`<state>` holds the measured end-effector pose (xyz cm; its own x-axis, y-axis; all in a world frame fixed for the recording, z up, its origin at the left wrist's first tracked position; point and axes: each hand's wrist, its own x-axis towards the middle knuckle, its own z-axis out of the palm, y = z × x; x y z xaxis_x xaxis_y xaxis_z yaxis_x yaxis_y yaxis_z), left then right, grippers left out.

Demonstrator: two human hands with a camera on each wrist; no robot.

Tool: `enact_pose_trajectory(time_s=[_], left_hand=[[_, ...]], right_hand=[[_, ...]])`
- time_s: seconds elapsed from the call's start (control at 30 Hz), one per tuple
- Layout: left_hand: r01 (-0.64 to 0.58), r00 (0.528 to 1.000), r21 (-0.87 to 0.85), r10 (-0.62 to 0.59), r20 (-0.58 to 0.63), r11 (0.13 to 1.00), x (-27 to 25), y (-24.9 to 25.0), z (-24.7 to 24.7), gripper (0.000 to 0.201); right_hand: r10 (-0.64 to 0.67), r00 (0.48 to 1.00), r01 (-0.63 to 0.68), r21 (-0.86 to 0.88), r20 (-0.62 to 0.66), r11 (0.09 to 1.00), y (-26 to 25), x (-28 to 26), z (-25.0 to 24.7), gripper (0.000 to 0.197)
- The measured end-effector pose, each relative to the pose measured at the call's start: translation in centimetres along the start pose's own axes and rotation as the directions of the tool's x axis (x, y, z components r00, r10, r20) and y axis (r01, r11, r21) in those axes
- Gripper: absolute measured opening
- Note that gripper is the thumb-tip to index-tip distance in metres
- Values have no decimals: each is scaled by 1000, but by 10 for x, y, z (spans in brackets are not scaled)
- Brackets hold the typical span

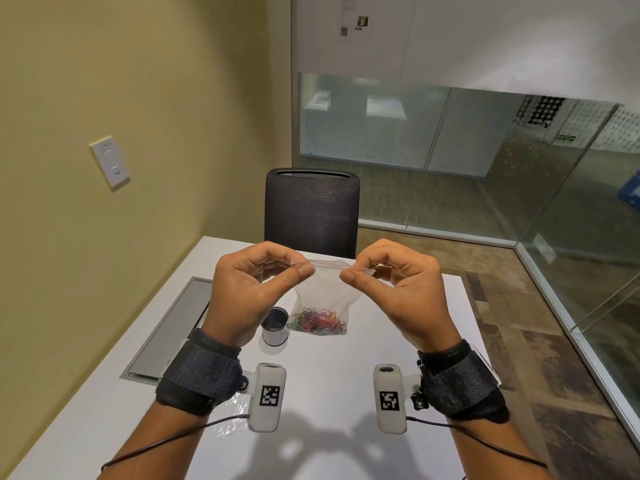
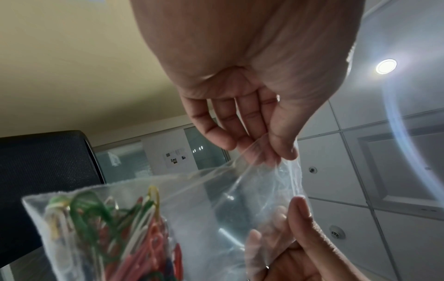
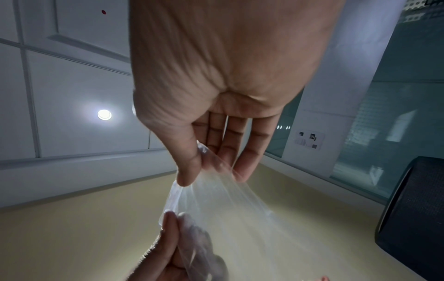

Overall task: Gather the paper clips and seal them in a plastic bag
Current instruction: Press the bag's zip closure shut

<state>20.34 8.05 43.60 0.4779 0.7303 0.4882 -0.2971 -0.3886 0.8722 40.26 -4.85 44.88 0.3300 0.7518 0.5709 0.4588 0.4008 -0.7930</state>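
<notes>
Clear plastic bag hangs above the tabletop, clips inside; left hand and right hand pinch its top corners.

Clear plastic bag of red, green, yellow and white paper clips; white worktop; black ribbed chair.

Nothing here reads as actual words. Each wrist camera carries a square black-and-white coded tag, pattern only, no letters. The wall switch plate has small print, too tiny to read. The sheet taped high on the partition bears small pictures and what looks like a code square, all blurred. A green sign beyond the glass has pale lettering I can't read.
</notes>
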Motion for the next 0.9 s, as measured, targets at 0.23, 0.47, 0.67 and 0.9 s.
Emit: enact_pose_trajectory(time_s=[0.23, 0.47, 0.67, 0.9], left_hand=[[4, 999, -36, -6, -35, 999, -3, 3, 2, 19], [2, 1000, -46, -3, -16, 999, -5, 4, -3, 12], [1, 1000, -27, -1, 2, 1000, -8, 2, 0, 18], [-44, 998, 7, 44, -53, 999, -9, 1, 3, 19]], right_hand=[[39, 997, -35, 72, -65, 997, -2, -4, -2, 18], [89, 990, -72, 152, -113, 986, -3, -5, -2, 21], [87, 985, -62, 170, -147, 983, -3, -10, -3, 24], [60, 987, -34, 170, -147, 985, -1, -11, 0, 22]])
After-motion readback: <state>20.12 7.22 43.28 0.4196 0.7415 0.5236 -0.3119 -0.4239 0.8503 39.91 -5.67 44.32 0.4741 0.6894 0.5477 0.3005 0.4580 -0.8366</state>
